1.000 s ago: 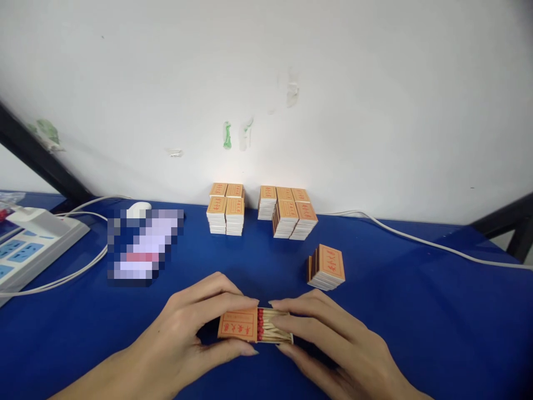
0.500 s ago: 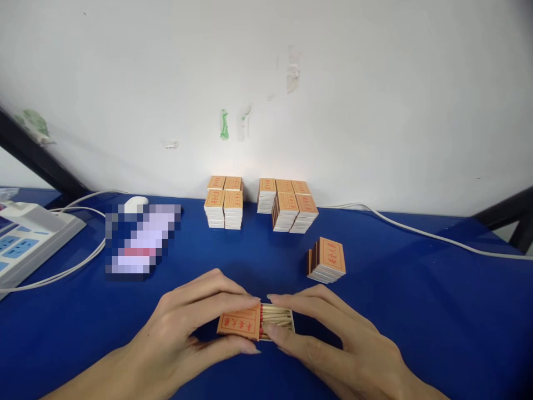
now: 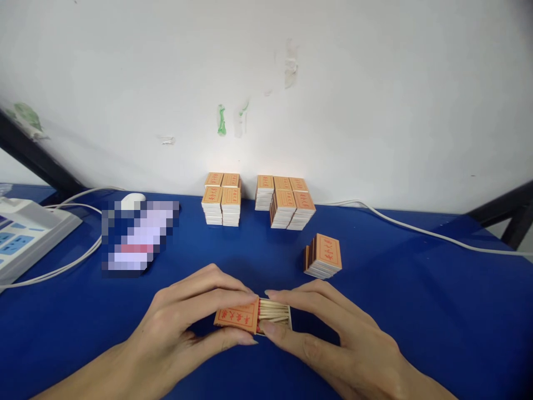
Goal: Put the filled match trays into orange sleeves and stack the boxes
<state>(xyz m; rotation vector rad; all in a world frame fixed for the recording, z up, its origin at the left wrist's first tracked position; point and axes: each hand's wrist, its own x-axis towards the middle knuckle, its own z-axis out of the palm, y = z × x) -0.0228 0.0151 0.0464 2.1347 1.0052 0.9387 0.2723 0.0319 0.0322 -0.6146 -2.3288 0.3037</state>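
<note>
Between my hands a matchbox [image 3: 237, 319] lies low over the blue table, its orange sleeve on the left and its inner tray pulled partly out to the right. Red-tipped matches [image 3: 275, 311] show in the tray. My left hand [image 3: 195, 316] pinches the sleeve, fingers on the far edge and thumb on the near edge. My right hand [image 3: 333, 328] grips the tray's far and near sides, with the thumb over the matches at the near edge. Just beyond my right hand stands a small stack of matchboxes [image 3: 322, 256].
Two groups of stacked matchboxes, a left group [image 3: 222, 200] and a right group [image 3: 287, 203], stand by the wall. On the left lie a blurred-out phone [image 3: 144, 239], a white mouse [image 3: 133, 200] and a power strip [image 3: 33, 239]. A white cable [image 3: 408, 225] crosses the right side.
The whole view has shifted slightly. Both hands keep their hold on the matchbox, and the tray's opening looks much the same.
</note>
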